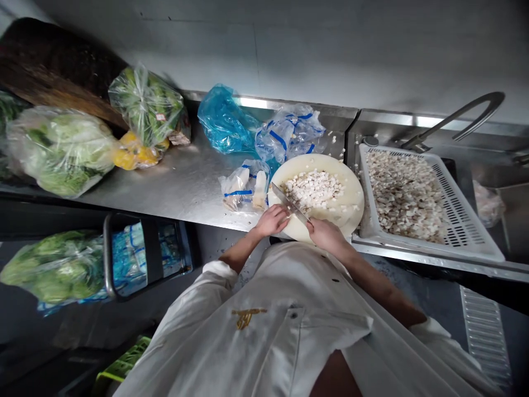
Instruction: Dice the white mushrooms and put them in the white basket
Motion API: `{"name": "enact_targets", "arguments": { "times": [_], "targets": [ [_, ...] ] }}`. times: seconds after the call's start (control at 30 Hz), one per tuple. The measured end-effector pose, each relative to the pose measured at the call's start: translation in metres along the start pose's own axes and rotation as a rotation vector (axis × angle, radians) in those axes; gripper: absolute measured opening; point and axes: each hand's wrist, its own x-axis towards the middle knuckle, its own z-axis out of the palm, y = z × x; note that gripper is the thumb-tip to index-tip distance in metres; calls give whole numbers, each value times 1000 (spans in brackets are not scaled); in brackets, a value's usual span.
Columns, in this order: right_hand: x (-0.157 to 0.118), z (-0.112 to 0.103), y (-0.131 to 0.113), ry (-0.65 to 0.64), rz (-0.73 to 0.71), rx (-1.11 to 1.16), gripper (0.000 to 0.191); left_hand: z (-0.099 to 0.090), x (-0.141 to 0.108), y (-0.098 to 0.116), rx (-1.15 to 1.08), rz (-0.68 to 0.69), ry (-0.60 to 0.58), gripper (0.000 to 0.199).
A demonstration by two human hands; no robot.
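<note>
A round cream cutting board lies at the counter's front edge, with a heap of chopped white pieces on it. My right hand is closed round the handle of a knife, whose blade slants up to the left across the board beside the heap. At the board's left edge is my left hand, close to the blade, fingers bent together; whatever they hold, if anything, is too small to make out. Just beyond it lies a clear bag with blue stripes, with pale thick stems inside.
Right of the board, a white perforated basket full of chopped pieces sits over the sink, under a curved faucet. Behind the board are a blue bag and a crumpled clear bag. Bagged greens and yellow peppers stand left.
</note>
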Motion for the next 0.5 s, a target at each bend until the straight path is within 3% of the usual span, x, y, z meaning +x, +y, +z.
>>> {"name": "enact_targets", "arguments": {
  "times": [0.2, 0.3, 0.37, 0.43, 0.5],
  "targets": [
    [6, 15, 6, -12, -33, 135, 36, -2, -8, -1, 7, 9, 23, 34],
    [2, 16, 26, 97, -66, 263, 40, -5, 0, -2, 42, 46, -3, 39],
    [-7, 12, 50, 229, 26, 290, 42, -7, 14, -3, 86, 53, 0, 59],
    [-19, 7, 80, 353, 193, 247, 43, -5, 32, -2, 128, 42, 4, 91],
    [-31, 5, 109, 410, 386, 174, 43, 0, 52, 1, 156, 41, -20, 110]
  ]
}}
